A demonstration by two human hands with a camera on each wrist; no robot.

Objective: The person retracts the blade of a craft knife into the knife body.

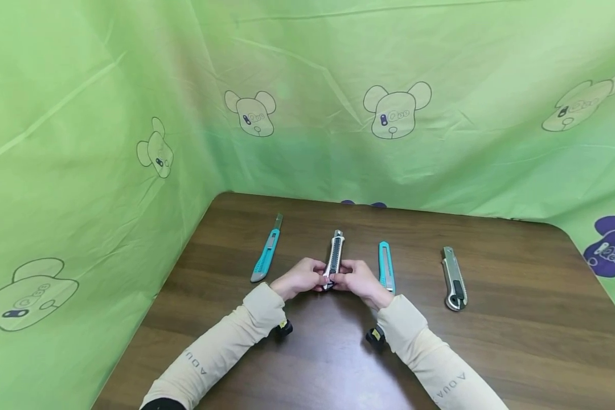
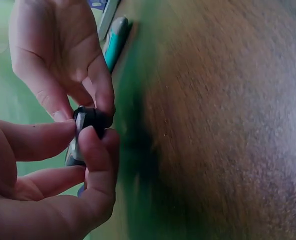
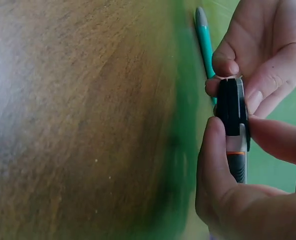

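Observation:
Both hands pinch the near end of a silver-and-black box cutter [image 1: 335, 255], whose tip points away across the table. My left hand [image 1: 302, 277] grips it from the left with thumb and fingers. From the other side my right hand [image 1: 360, 280] does the same. Seen end-on in the right wrist view, the box cutter [image 3: 231, 107] shows a black end and a thin orange line, with fingertips of both hands around it. In the left wrist view the fingers hide much of the box cutter [image 2: 90, 119].
On the brown table [image 1: 523, 296] lie a teal cutter with its blade out [image 1: 267, 253] at left, another teal cutter [image 1: 386, 265] just beyond the right wrist, and a silver box cutter [image 1: 454, 279] at right. A green curtain [image 1: 307, 165] hangs behind and at both sides.

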